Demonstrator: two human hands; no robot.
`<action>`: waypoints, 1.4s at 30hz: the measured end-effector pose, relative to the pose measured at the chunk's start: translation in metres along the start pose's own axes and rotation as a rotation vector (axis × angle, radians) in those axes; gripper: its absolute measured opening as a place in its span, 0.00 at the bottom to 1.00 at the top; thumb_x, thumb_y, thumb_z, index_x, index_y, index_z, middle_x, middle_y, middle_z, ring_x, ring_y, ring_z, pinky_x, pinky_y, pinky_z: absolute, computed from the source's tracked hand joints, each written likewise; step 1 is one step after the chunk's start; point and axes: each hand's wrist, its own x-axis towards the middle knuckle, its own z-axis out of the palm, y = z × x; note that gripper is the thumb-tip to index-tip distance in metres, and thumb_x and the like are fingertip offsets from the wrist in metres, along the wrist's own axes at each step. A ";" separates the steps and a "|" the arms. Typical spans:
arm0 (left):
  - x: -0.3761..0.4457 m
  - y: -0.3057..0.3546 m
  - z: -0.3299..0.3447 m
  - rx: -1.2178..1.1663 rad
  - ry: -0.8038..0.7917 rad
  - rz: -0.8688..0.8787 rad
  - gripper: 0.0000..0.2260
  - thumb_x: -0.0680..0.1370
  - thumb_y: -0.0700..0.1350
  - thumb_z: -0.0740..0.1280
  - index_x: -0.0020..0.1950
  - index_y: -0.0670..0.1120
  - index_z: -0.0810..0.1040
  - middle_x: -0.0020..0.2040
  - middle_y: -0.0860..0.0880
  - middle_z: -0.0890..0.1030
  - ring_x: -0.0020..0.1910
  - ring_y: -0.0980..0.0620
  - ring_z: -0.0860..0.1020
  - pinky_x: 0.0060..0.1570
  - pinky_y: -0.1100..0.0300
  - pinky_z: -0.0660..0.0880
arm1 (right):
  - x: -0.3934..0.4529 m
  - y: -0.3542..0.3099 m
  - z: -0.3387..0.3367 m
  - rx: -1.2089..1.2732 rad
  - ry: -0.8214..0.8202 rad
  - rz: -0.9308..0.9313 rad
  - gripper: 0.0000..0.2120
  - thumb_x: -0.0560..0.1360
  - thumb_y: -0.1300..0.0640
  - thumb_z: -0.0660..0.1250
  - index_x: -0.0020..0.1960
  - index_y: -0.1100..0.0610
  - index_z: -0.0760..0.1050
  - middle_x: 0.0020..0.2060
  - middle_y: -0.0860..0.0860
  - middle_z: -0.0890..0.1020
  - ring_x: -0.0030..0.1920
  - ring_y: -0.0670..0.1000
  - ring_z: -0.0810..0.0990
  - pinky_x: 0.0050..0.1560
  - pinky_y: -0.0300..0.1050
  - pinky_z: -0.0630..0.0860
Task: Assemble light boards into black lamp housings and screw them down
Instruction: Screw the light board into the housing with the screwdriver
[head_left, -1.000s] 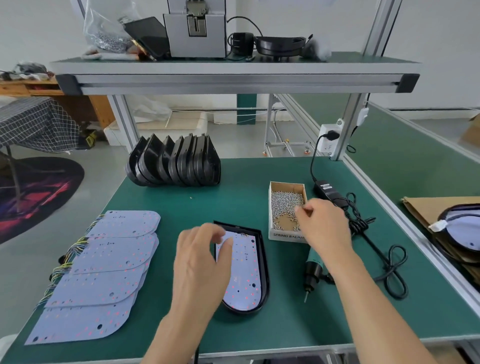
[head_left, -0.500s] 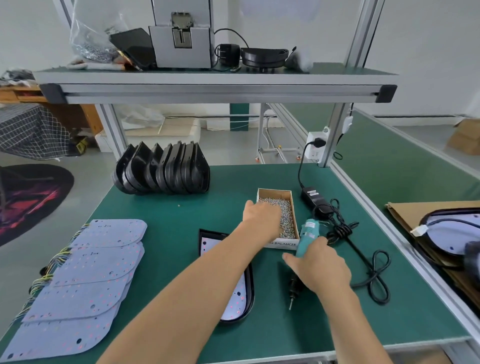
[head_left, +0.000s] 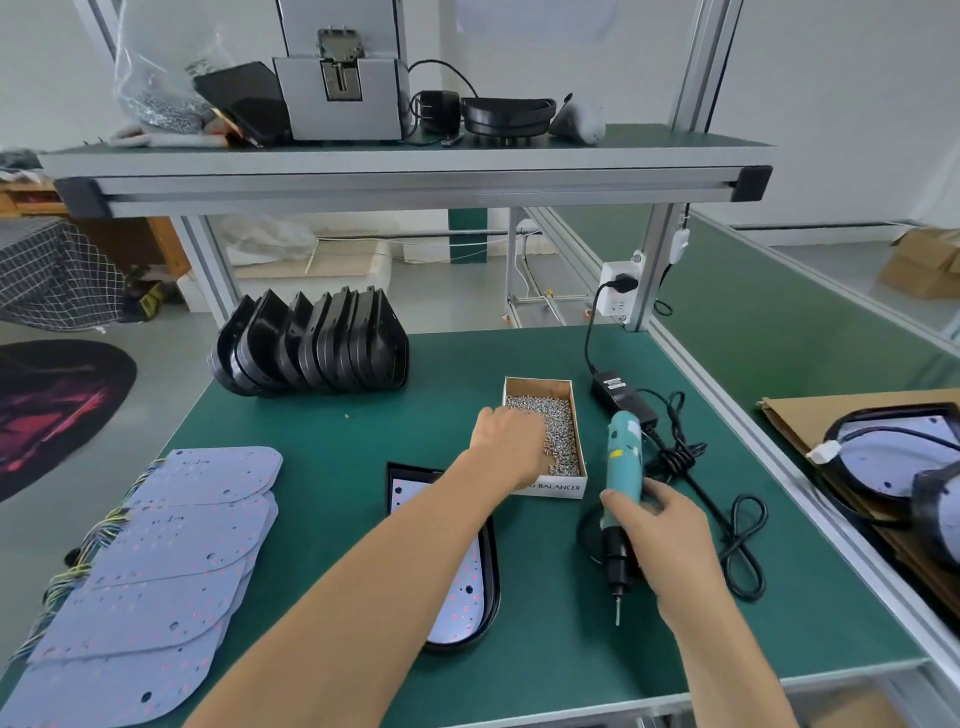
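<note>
Left hand (head_left: 511, 441) reaching into screw box (head_left: 563, 480), grip hidden, right hand (head_left: 657, 525) grip wrapped round electric screwdriver (head_left: 623, 467)

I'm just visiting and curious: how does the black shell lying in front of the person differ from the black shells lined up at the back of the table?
The black shell in front lies flat on the table; the black shells at the back stand on edge, packed in a row. The front shell already holds a pale light board; no boards show in the back ones. The front one is alone and partly hidden by the left arm. All look like the same black rounded shape.
</note>
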 end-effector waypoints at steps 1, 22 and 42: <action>-0.001 -0.001 0.002 -0.018 0.019 -0.006 0.05 0.80 0.45 0.67 0.52 0.45 0.81 0.51 0.45 0.82 0.55 0.42 0.78 0.58 0.50 0.70 | -0.001 0.000 -0.002 0.196 -0.046 0.024 0.10 0.78 0.57 0.73 0.58 0.54 0.79 0.40 0.55 0.88 0.37 0.51 0.85 0.36 0.45 0.80; -0.013 -0.001 0.005 -0.254 0.186 -0.010 0.05 0.80 0.45 0.67 0.51 0.47 0.81 0.53 0.48 0.85 0.52 0.45 0.80 0.57 0.52 0.68 | -0.034 -0.015 0.006 0.781 -0.356 -0.010 0.14 0.80 0.68 0.61 0.63 0.63 0.76 0.34 0.55 0.75 0.30 0.52 0.73 0.31 0.43 0.74; -0.033 0.000 -0.002 -0.981 0.244 -0.016 0.03 0.81 0.43 0.68 0.48 0.47 0.79 0.41 0.51 0.84 0.37 0.56 0.80 0.40 0.61 0.75 | -0.040 -0.026 0.016 0.883 -0.237 -0.157 0.12 0.81 0.67 0.65 0.60 0.56 0.80 0.47 0.57 0.84 0.46 0.55 0.86 0.45 0.46 0.84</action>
